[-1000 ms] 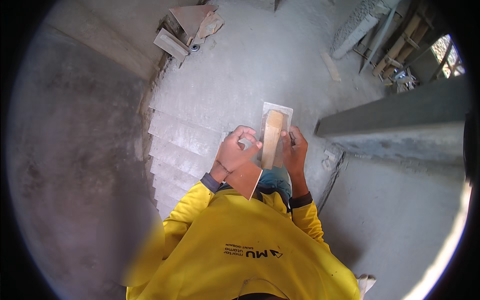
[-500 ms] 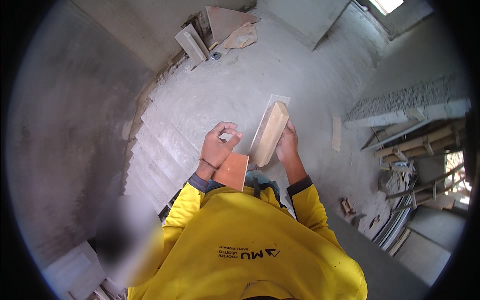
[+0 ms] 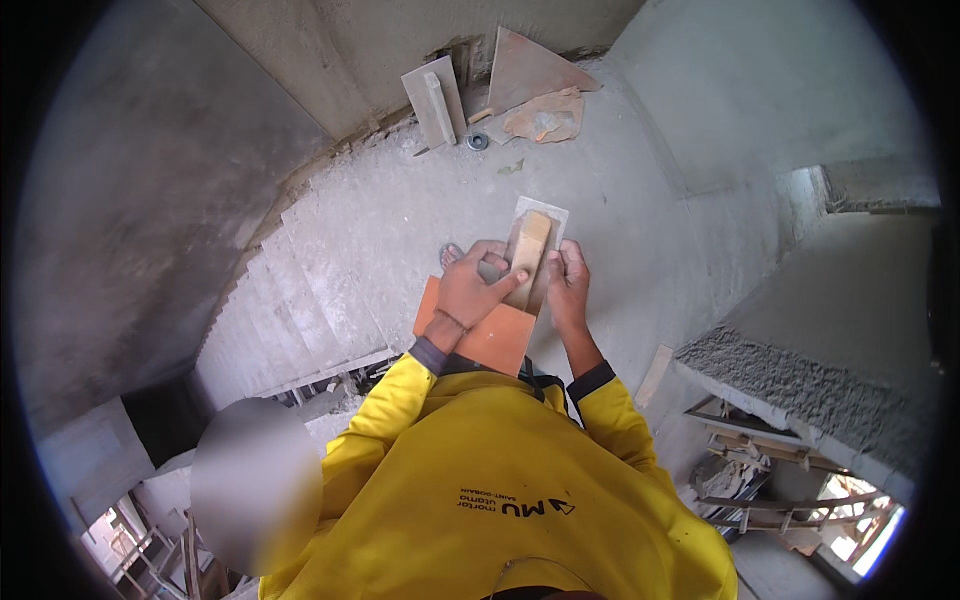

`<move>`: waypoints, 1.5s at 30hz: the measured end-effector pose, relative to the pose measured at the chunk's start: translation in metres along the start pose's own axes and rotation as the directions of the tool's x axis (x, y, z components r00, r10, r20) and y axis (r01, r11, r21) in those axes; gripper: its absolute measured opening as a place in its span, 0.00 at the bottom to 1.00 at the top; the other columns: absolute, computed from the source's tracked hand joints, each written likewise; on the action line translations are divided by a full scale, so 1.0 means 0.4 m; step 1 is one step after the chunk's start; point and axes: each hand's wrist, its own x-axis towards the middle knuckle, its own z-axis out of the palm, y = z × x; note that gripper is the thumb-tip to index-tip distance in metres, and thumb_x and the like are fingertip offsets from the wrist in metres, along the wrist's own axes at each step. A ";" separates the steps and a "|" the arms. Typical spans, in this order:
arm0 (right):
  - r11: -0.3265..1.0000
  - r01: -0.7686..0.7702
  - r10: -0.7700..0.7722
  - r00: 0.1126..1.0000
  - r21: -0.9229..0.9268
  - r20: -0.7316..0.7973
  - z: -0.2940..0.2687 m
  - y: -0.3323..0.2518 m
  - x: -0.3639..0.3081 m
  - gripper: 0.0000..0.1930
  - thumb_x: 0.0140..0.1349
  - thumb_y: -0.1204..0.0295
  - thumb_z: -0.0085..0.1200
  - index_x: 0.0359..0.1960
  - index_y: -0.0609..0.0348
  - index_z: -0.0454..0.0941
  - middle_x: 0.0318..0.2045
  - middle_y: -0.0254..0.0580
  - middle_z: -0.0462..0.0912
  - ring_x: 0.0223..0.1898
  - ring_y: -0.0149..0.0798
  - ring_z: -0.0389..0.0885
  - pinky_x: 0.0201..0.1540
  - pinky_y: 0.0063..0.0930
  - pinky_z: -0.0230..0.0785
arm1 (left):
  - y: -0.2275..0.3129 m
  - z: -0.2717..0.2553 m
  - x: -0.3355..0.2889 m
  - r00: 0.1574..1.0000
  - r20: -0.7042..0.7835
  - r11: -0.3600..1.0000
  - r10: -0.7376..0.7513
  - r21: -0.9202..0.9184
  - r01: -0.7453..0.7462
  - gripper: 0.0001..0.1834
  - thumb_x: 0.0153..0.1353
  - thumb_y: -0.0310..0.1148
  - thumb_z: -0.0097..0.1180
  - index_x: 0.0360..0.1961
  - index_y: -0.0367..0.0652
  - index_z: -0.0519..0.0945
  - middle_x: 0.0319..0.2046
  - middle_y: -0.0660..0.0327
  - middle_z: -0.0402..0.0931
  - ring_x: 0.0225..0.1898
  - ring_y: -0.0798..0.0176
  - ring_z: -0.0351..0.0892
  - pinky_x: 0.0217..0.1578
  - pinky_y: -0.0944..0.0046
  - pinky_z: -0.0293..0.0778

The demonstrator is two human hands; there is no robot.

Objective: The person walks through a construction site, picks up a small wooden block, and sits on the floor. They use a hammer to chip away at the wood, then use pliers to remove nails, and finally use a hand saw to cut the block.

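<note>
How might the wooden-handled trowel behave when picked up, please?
The trowel is likely stiff, since its plate looks flat and straight-edged. Most weight probably sits along the middle, where the thick handle runs.

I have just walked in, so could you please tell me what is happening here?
Someone in a yellow shirt is handling a wood-handled trowel. The right hand holds its right edge, and the left hand has its thumb over it. An orange tile shows under the left wrist; what supports it is hidden.
</note>
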 end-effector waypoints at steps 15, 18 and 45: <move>0.804 -0.016 0.418 0.727 -0.595 0.545 0.244 0.578 0.795 0.13 0.66 0.69 0.55 0.49 0.59 0.78 0.42 0.48 0.86 0.43 0.45 0.85 0.48 0.35 0.76 | -0.418 -0.138 0.347 0.670 -0.321 0.731 -0.669 -0.122 0.671 0.23 0.56 0.39 0.70 0.46 0.39 0.75 0.32 0.58 0.84 0.25 0.66 0.82 0.25 0.66 0.75; 0.584 0.259 0.365 0.763 -0.770 0.533 0.338 0.889 1.083 0.15 0.61 0.68 0.56 0.49 0.59 0.78 0.44 0.56 0.83 0.48 0.59 0.81 0.52 0.46 0.74 | -0.575 -0.061 0.404 0.611 -0.446 0.734 -0.654 -0.179 0.655 0.20 0.58 0.34 0.68 0.46 0.37 0.74 0.34 0.61 0.82 0.29 0.76 0.78 0.25 0.73 0.72; -0.085 0.695 0.624 0.596 -0.714 0.505 0.742 1.593 1.747 0.30 0.58 0.56 0.59 0.58 0.61 0.72 0.58 0.54 0.76 0.64 0.52 0.71 0.66 0.50 0.61 | -0.848 0.353 0.556 0.279 -0.190 0.336 -0.941 -0.601 0.725 0.26 0.54 0.31 0.70 0.51 0.35 0.72 0.39 0.59 0.82 0.38 0.71 0.81 0.34 0.71 0.74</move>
